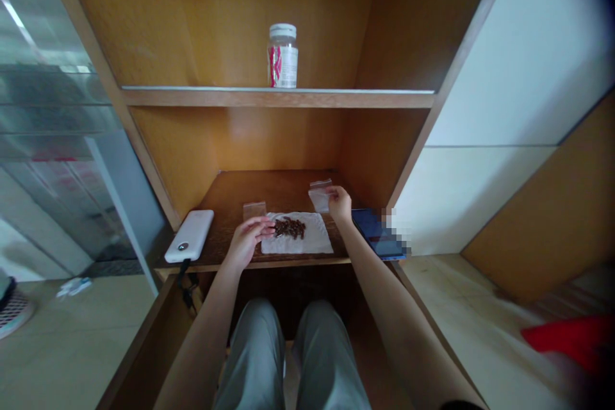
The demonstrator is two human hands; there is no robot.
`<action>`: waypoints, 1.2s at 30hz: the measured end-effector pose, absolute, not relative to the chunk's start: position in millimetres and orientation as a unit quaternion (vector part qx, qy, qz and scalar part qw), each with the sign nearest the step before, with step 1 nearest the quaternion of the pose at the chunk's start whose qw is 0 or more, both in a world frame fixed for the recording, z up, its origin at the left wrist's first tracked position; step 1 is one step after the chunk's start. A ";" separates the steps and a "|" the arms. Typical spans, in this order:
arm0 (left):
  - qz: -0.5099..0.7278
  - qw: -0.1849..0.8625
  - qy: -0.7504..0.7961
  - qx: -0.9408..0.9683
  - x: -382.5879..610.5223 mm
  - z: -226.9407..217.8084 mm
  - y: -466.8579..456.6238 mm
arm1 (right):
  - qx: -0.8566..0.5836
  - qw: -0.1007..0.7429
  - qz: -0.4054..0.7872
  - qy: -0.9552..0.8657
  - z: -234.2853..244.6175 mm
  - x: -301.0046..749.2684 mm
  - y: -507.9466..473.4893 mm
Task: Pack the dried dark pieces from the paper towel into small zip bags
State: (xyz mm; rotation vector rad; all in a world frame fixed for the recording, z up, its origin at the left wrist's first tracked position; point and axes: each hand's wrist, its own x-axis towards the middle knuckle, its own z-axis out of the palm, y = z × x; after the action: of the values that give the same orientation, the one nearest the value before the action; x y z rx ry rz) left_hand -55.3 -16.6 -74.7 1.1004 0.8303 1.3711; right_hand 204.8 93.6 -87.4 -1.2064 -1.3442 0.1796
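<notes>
On the dark wooden desk (230,195) lies a white napkin (314,240) with a small heap of dark brown bits (289,227) on it. My left hand (247,240) rests at the napkin's left edge, fingers bent, fingertips touching the heap's left end. My right hand (339,202) is raised at the napkin's far right corner and pinches a small clear plastic bag (319,195). A second small clear bag (254,209) lies flat just beyond my left hand.
A white power bank (190,235) with a cable lies at the desk's left edge. A dark blue phone (377,232) sits at the right edge. On the shelf above stands a white-capped jar (282,56). My knees are under the desk.
</notes>
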 end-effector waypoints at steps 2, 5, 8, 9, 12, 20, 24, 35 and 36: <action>0.582 0.564 0.354 0.467 -55.1 -74.3 -16.7 | -0.535 0.602 0.080 -0.587 -88.2 206.4 99.0; 0.584 0.563 0.353 0.466 -54.9 -74.0 -16.7 | -0.559 0.573 0.084 -0.594 -89.5 207.4 103.8; 0.585 0.563 0.350 0.468 -55.2 -74.4 -16.6 | -0.575 0.543 0.084 -0.606 -90.9 207.5 104.4; 0.584 0.563 0.351 0.468 -55.4 -74.6 -16.7 | -0.582 0.533 0.082 -0.609 -91.1 207.4 103.7; 0.585 0.562 0.352 0.467 -55.7 -74.6 -16.9 | -0.617 0.482 0.068 -0.618 -90.5 206.4 99.7; 0.585 0.563 0.352 0.466 -54.8 -73.5 -17.2 | -0.679 0.431 -0.007 -0.595 -79.8 199.8 83.1; 0.584 0.565 0.349 0.467 -55.6 -74.9 -16.2 | -0.631 0.524 0.017 -0.572 -74.4 191.3 78.5; 0.573 0.550 0.356 0.493 -53.6 -72.0 -22.2 | -0.473 0.579 0.335 -0.574 -100.9 143.4 70.8; 0.566 0.546 0.360 0.501 -53.2 -72.1 -22.6 | -0.470 0.579 0.332 -0.578 -103.4 140.8 70.4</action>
State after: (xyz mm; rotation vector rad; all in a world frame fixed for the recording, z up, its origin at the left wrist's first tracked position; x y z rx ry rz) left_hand -53.2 -22.6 -72.1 1.1877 0.8540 1.3428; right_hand 140.8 70.4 -103.4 -1.0987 -1.3524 0.7763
